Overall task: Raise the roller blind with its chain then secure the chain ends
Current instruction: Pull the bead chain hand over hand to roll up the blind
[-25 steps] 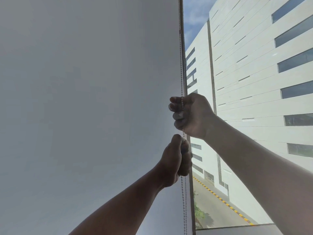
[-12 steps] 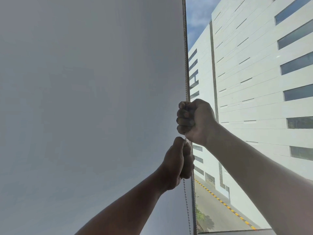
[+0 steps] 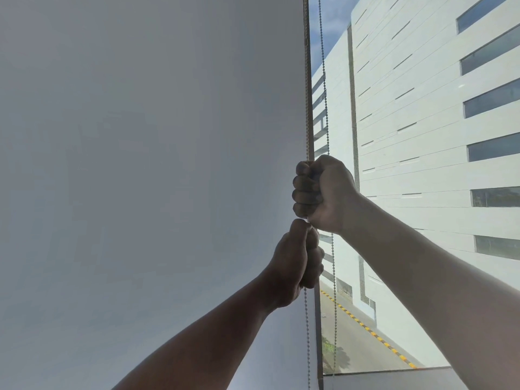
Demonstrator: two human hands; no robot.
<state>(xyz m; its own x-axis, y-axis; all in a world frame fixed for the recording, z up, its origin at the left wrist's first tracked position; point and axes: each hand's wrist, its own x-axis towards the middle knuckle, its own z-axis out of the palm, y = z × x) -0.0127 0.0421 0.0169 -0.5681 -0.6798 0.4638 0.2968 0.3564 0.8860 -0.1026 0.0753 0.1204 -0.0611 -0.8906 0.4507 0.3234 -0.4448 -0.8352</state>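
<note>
The grey-white roller blind [image 3: 146,178] fills the left of the view, hanging down past the bottom edge. Its beaded chain [image 3: 323,80] runs in two strands along the blind's right edge. My right hand [image 3: 320,192] grips the left strand in a fist. Directly below it, my left hand [image 3: 298,260] grips the same strand, thumb on top and touching the right fist. The other strand hangs free just right of both hands. The chain continues downward below my left hand [image 3: 307,339]. The chain's ends are out of sight.
A dark window frame post [image 3: 309,108] stands behind the chain. Through the glass at right are a white building [image 3: 422,136] and a road far below. A sill [image 3: 394,375] crosses the lower right.
Both fists have stayed stacked on the chain while the view drifted right. The second chain strand now shows separately to the right of my hands.
</note>
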